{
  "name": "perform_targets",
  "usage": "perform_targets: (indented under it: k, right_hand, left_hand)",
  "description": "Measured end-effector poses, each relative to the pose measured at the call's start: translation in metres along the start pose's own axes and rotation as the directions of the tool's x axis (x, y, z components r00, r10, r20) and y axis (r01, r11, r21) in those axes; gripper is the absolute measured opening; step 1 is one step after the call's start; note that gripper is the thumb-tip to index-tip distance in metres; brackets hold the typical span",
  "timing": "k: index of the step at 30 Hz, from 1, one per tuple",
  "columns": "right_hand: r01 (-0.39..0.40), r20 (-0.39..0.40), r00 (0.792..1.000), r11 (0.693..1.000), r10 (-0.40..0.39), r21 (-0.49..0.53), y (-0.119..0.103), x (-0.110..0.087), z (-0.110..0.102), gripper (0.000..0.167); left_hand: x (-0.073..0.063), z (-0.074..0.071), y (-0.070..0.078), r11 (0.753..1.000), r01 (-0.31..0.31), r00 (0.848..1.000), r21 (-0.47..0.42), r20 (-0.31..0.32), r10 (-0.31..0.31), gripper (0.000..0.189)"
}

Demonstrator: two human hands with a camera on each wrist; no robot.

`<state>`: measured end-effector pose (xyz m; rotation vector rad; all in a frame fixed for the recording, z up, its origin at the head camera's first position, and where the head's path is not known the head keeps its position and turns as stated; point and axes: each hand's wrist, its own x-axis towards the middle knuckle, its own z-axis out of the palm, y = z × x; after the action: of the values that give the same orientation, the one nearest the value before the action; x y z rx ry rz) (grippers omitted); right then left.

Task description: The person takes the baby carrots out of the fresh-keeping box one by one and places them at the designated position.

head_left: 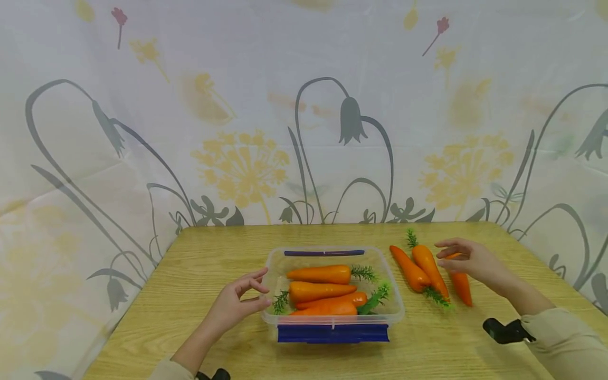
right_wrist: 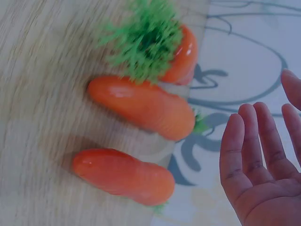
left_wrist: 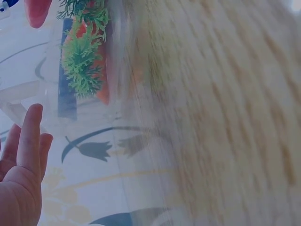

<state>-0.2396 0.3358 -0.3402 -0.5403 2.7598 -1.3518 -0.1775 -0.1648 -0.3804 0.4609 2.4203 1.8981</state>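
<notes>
A clear plastic container [head_left: 396, 301] with blue clips holds several orange carrots [head_left: 319, 273] with green tops. At its left side is my left hand [head_left: 237, 301], fingertips right by the wall and slightly bent, gripping nothing. In the left wrist view, leafy green tops [left_wrist: 82, 61] show through the clear wall beside that hand. Three more carrots lie on the table to the right of the container, a slim one [head_left: 409, 268] among them. My right hand [head_left: 480, 264] hovers over the rightmost carrot [head_left: 461, 285], partly covering it, with fingers extended and nothing held.
The wooden table [head_left: 199, 264] runs back to a white curtain [head_left: 266, 68] printed with grey and yellow flowers. Black wrist-camera mounts [head_left: 507, 330] sit at both sleeves. A blue clip [head_left: 332, 333] hangs at the container's front.
</notes>
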Motion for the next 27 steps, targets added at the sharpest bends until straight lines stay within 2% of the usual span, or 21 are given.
perform_targets:
  k: [2,8,18,27]
  right_hand:
    - [0.012,0.016,1.0,1.0,-0.012,0.018,-0.006,0.001,0.003,0.05]
    - [0.028,0.035,0.999,1.0,-0.027,-0.012,-0.026,0.004,0.011,0.049]
    - [0.102,0.106,0.989,0.995,-0.099,-0.015,-0.057,0.011,0.029,0.045]
    - [0.189,0.151,0.97,0.982,-0.189,0.016,-0.077,0.017,0.051,0.04]
  left_hand:
    - [0.0,0.0,0.0,1.0,-0.002,1.0,-0.001,0.0,0.002,0.026]
    - [0.0,0.001,0.001,1.0,0.001,1.0,-0.006,-0.002,-0.001,0.024]
    - [0.0,0.002,0.0,1.0,0.001,1.0,-0.001,-0.004,-0.001,0.023]
    - [0.0,0.0,-0.001,1.0,-0.005,1.0,0.004,-0.002,0.005,0.023]
